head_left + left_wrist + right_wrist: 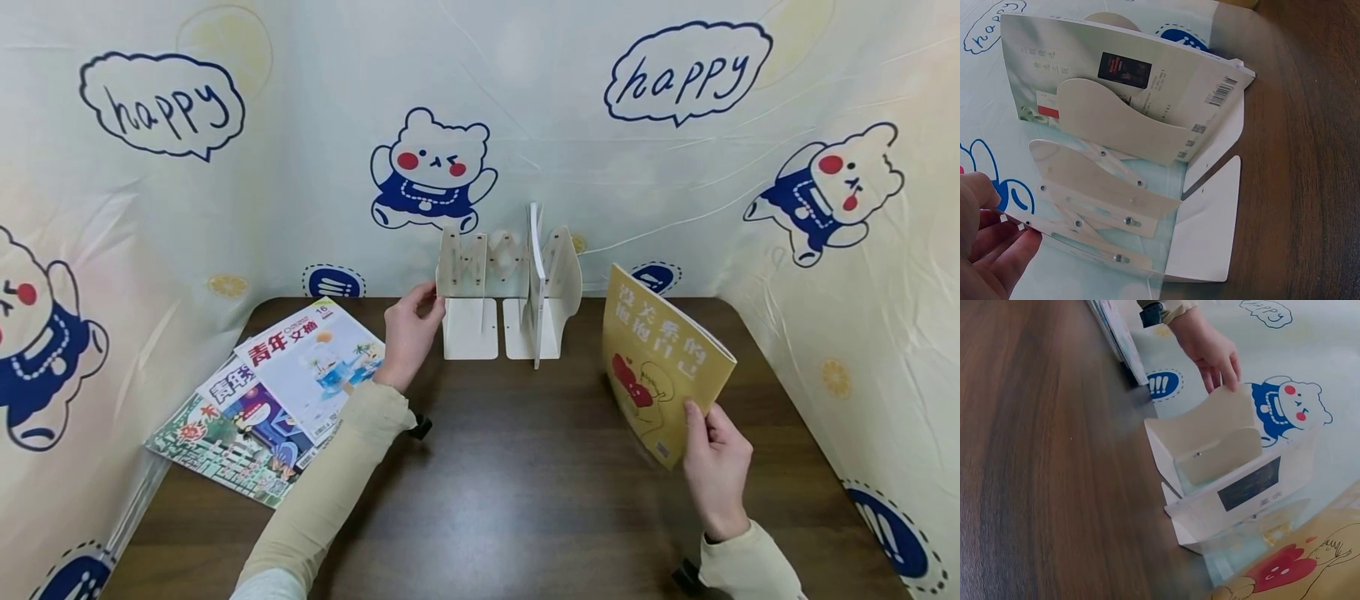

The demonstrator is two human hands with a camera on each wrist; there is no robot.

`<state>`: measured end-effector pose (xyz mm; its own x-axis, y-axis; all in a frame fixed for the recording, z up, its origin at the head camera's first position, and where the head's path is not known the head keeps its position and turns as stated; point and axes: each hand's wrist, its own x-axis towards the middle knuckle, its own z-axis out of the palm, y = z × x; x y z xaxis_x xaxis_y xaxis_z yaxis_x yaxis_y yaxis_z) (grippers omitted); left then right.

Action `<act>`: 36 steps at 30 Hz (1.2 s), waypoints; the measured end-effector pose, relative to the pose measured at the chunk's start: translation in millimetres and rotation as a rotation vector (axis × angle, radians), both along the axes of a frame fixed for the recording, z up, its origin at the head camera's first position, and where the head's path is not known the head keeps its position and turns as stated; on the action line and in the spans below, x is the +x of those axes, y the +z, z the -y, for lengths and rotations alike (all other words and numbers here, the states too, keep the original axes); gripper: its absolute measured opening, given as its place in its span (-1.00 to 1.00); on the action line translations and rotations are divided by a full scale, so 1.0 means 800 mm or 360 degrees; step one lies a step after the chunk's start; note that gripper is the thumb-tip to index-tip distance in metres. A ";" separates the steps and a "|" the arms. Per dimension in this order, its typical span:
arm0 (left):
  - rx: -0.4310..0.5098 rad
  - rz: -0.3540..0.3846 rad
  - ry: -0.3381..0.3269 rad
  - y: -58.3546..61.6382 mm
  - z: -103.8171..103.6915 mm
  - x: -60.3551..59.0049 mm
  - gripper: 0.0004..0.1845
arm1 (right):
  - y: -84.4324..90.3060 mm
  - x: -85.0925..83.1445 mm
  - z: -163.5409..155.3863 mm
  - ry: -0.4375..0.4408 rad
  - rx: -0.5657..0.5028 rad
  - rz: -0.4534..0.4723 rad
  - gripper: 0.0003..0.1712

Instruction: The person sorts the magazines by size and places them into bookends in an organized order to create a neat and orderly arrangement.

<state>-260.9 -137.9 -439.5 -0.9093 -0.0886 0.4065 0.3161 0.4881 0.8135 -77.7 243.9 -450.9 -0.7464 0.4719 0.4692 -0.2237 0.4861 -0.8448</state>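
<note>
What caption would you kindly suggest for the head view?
Left grip on the rack, right grip holding a yellow book.

The right wrist view's edge cuts off the yellow book (1310, 559).

Book stand (470, 331): white, riveted, upright near the bench's (480, 500) rear edge; left panel pinched by the left hand (411, 333). Thin book (536, 287): standing between its right-hand panels. Yellow book (663, 354): tilted, edge gripped by the right hand (717, 471).

I could pass up the middle of the desk (510, 483); a book rack (471, 329) bars me near the back edge, magazines (262, 408) near the left edge, the raised yellow book (671, 350) toward the right.
</note>
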 end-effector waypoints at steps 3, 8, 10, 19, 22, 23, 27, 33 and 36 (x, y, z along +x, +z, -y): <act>-0.0005 0.0015 -0.0004 0.000 0.000 0.001 -0.65 | 0.000 0.002 0.003 0.0007 -0.0003 0.0009 -0.83; -0.0007 0.0005 -0.0005 -0.001 -0.001 0.002 -0.65 | 0.005 0.007 0.010 0.0021 0.0014 0.0004 -0.83; -0.0009 -0.0009 0.0001 -0.002 -0.001 0.001 -0.66 | 0.009 0.010 0.013 0.0035 0.0019 -0.0007 -0.84; -0.0009 -0.0038 0.0001 -0.001 0.000 0.000 -0.67 | 0.027 0.019 0.031 0.0102 0.0005 -0.0106 -0.85; -0.0006 -0.0038 0.0000 -0.001 0.000 0.000 -0.66 | 0.031 0.022 0.037 0.0139 0.0001 -0.0146 -0.86; -0.0007 -0.0038 0.0002 -0.001 0.000 0.000 -0.66 | 0.032 0.023 0.039 0.0151 -0.0001 -0.0156 -0.86; -0.0003 -0.0032 0.0001 -0.001 0.000 0.000 -0.66 | 0.035 0.025 0.046 0.0191 -0.0006 -0.0201 -0.86; 0.0004 -0.0016 0.0000 -0.002 0.001 0.000 -0.65 | 0.035 0.024 0.057 0.0251 -0.0025 -0.0271 -0.87; 0.0002 -0.0006 0.0000 -0.002 0.001 0.001 -0.65 | 0.035 0.024 0.062 0.0279 -0.0023 -0.0280 -0.86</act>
